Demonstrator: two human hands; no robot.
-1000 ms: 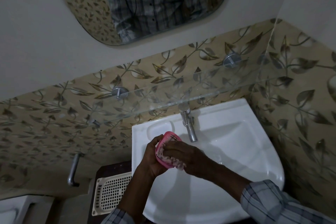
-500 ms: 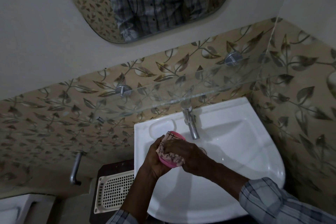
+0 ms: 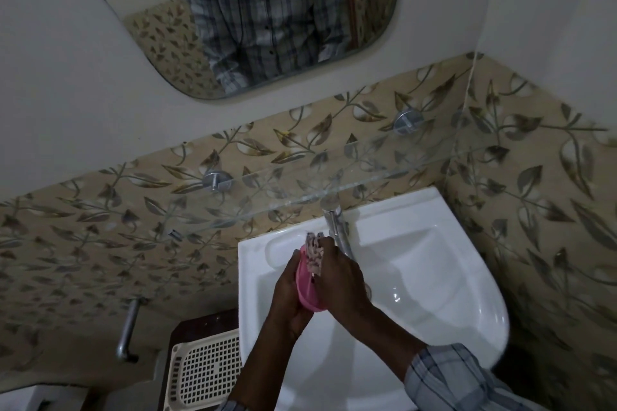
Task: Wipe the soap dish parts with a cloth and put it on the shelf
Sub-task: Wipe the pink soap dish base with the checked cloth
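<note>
Over the white sink my left hand grips a pink soap dish part, held on edge. My right hand holds a patterned cloth bunched against the dish's inner face; the cloth's end sticks up above my fingers. Much of the pink part is hidden between my two hands. A glass shelf on two metal mounts runs along the tiled wall just above the sink.
A chrome tap stands at the sink's back, right beside my right hand. A cream perforated plastic tray lies on a dark surface left of the sink. A metal pipe juts from the wall at left. A mirror hangs above.
The cloth has slid up from the dish's lower end to its top, and the pink part has turned more upright. Both hands stay over the sink.
</note>
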